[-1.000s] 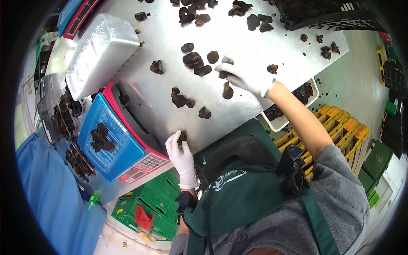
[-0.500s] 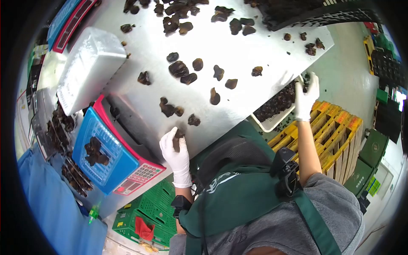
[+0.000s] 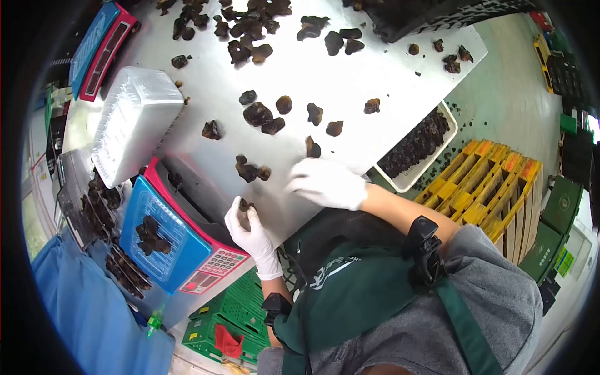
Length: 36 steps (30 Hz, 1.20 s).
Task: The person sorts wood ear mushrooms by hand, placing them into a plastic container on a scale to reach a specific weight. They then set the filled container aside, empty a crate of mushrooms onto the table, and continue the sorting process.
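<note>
My left hand [image 3: 251, 236], in a white glove, is at the front edge of the metal table with a dark wood ear mushroom [image 3: 245, 205] pinched between thumb and fingers. My gloved right hand [image 3: 328, 183] reaches across the table just right of it, its fingertips blurred by motion. Above the right hand lies a single mushroom piece [image 3: 312, 147]. A small cluster of pieces [image 3: 251, 169] rests between the two hands, a little farther back. Other wood ears [image 3: 257, 114] are scattered over the tabletop.
On the left, a blue-topped scale [image 3: 164, 234] carries a clear tray with mushrooms, beside stacked clear trays [image 3: 134, 119]. A white bin of dark pieces [image 3: 415, 147] stands right of the table, near yellow pallets [image 3: 484, 187]. A black crate [image 3: 437, 19] sits at the back.
My right hand has moved left from the white bin to over the table. My left hand still pinches a mushroom piece. The view has shifted slightly.
</note>
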Each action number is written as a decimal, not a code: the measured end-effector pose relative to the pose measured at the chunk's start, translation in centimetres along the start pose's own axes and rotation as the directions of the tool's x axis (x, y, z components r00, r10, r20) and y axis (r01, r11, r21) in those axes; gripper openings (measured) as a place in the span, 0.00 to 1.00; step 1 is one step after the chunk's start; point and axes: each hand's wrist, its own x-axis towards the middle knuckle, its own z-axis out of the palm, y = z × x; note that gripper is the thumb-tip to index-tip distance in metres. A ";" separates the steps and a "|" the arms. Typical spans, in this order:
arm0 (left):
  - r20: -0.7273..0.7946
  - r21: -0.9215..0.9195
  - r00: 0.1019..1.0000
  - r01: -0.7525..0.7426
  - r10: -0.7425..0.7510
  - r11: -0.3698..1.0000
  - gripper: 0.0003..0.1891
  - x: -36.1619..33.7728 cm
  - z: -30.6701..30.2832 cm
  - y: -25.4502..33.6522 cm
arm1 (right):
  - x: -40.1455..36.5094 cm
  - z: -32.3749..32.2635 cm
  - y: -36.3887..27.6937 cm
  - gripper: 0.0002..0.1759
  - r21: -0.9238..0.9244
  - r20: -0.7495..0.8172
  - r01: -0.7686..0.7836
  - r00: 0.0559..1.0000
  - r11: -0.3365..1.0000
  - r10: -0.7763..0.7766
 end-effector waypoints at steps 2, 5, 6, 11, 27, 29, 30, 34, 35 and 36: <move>0.056 -0.066 0.998 0.009 -0.005 0.998 0.18 -0.1 0.0 -0.4 | -2.3 -5.4 -0.7 0.11 0.091 -0.249 -0.110 0.960 0.990 0.129; 0.106 0.013 0.986 -0.132 0.130 0.991 0.17 0.0 0.8 -0.5 | -7.2 -8.8 1.2 0.15 -0.196 -0.750 -0.569 0.612 0.799 0.252; 0.113 0.022 0.986 -0.129 0.125 0.991 0.21 -0.2 1.2 -1.2 | -8.1 -9.3 2.3 0.25 -0.325 -0.797 -0.705 0.562 0.630 0.218; 0.166 0.251 0.952 -0.292 0.256 0.923 0.51 0.9 3.7 1.3 | -5.0 -5.9 6.1 0.48 -0.336 -0.424 -0.624 0.769 0.706 0.478; 0.020 -0.322 0.961 -0.255 0.275 0.912 0.27 11.1 3.6 0.8 | 16.4 0.2 6.5 0.19 -0.057 -0.256 0.135 0.956 0.989 -0.145; -0.034 -0.196 0.942 -0.334 0.334 0.922 0.30 10.3 2.9 -0.2 | 21.1 -5.0 10.2 0.22 -0.196 -0.532 -0.100 0.846 0.975 -0.020; -0.043 -0.159 0.944 -0.329 0.326 0.931 0.31 10.1 2.9 -0.6 | 23.2 -7.4 11.5 0.23 -0.369 -0.667 -0.248 0.742 0.896 -0.070; -0.065 -0.093 0.946 -0.323 0.318 0.942 0.38 9.9 3.5 -0.2 | 24.5 -11.7 14.2 0.26 -0.435 -0.070 -0.217 0.976 0.874 0.208; -0.064 -0.088 0.945 -0.327 0.322 0.941 0.39 9.9 3.4 -0.3 | 22.5 -10.4 13.2 0.25 -0.325 -0.104 -0.129 0.990 0.937 0.100; -0.056 -0.076 0.947 -0.321 0.317 0.944 0.39 9.9 3.4 -0.3 | 19.3 -8.2 11.4 0.25 -0.448 -0.247 -0.039 0.966 0.893 -0.082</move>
